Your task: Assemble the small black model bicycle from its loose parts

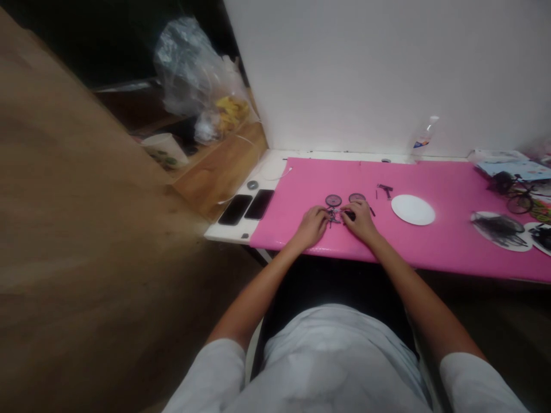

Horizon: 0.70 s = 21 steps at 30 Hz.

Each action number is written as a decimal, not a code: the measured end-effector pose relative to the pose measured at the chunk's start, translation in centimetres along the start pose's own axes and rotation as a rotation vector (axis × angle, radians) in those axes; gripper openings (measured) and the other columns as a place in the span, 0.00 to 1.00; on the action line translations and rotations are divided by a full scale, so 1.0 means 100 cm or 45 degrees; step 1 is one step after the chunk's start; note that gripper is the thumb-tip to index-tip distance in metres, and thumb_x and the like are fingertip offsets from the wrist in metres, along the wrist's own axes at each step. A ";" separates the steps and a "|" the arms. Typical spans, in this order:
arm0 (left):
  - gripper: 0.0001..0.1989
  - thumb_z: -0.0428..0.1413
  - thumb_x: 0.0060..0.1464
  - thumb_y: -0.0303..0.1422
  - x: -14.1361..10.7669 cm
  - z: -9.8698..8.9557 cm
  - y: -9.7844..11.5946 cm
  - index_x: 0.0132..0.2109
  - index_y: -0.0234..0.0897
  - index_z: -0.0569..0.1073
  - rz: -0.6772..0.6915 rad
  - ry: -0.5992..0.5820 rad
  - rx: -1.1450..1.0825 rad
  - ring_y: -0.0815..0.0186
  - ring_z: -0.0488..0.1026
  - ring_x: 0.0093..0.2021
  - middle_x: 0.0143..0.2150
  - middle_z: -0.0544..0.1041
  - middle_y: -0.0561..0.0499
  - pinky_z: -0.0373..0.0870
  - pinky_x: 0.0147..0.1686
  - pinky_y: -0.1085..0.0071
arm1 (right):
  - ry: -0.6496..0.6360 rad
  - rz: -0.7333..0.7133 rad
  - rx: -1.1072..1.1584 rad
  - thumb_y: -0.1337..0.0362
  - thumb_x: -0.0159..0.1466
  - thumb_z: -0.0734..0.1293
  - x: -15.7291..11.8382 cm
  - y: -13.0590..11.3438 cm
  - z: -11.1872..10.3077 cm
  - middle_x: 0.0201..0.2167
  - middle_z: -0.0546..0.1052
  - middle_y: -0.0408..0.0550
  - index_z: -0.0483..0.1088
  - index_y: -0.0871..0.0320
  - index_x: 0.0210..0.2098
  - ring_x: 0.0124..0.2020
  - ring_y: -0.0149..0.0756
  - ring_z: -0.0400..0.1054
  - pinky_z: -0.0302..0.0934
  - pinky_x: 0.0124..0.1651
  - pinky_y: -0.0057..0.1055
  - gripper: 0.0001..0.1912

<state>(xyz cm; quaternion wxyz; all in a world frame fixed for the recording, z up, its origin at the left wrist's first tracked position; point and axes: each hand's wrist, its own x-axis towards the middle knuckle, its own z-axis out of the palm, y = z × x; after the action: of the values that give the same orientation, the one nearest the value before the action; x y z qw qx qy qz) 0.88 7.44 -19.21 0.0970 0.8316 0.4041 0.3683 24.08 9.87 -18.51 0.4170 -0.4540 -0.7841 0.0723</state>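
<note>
Over the pink sheet (327, 175) my two hands meet at a small dark metal part (333, 215) that looks like a piece of a model bicycle. My left hand (313, 226) pinches its left side with closed fingers. From the right, my right hand (360, 221) has its fingertips closed at the other side of the part, and a small black piece (350, 215) shows under those fingers. Just beyond my fingers lie a small spoked wheel (333, 200) and another small wheel (357, 198). The fine detail of the held part is too small to make out.
Two phones (235, 210) lie left. A black pistol-shaped piece (385, 190) and a white plate (413, 210) are to the right. Farther right are a plate of thin black parts (501, 229) and a model bicycle (520, 195). A clear bottle (424, 139) stands by the wall.
</note>
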 end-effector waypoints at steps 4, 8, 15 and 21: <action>0.08 0.54 0.68 0.27 0.000 0.003 -0.004 0.49 0.39 0.77 0.033 0.017 -0.020 0.56 0.71 0.59 0.57 0.75 0.43 0.69 0.62 0.54 | -0.061 -0.075 0.054 0.65 0.68 0.69 -0.001 0.006 0.004 0.48 0.83 0.49 0.81 0.53 0.48 0.60 0.56 0.63 0.60 0.67 0.57 0.11; 0.07 0.55 0.69 0.29 0.001 0.002 -0.003 0.48 0.40 0.78 0.039 0.025 -0.023 0.57 0.72 0.58 0.55 0.78 0.44 0.70 0.60 0.54 | -0.129 -0.176 0.026 0.65 0.70 0.67 -0.001 0.006 0.005 0.45 0.84 0.47 0.83 0.52 0.44 0.58 0.54 0.65 0.58 0.68 0.58 0.10; 0.08 0.55 0.68 0.27 0.001 -0.001 0.001 0.49 0.40 0.78 0.029 0.009 0.035 0.56 0.73 0.58 0.55 0.79 0.44 0.70 0.59 0.55 | -0.078 -0.099 -0.051 0.66 0.70 0.67 0.000 0.016 0.009 0.45 0.85 0.48 0.83 0.52 0.43 0.54 0.53 0.68 0.59 0.63 0.57 0.11; 0.09 0.56 0.65 0.24 0.001 0.000 -0.001 0.50 0.39 0.76 0.014 0.077 0.052 0.57 0.73 0.57 0.53 0.78 0.44 0.71 0.59 0.56 | -0.002 -0.074 -0.023 0.65 0.69 0.68 0.001 0.011 0.006 0.48 0.83 0.50 0.82 0.53 0.44 0.56 0.54 0.67 0.58 0.65 0.57 0.09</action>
<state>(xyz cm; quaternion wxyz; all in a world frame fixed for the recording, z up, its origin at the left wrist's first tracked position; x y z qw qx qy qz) 0.87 7.56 -19.17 0.0660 0.8241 0.4098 0.3855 24.35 10.75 -19.45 0.4142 -0.4346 -0.7980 0.0532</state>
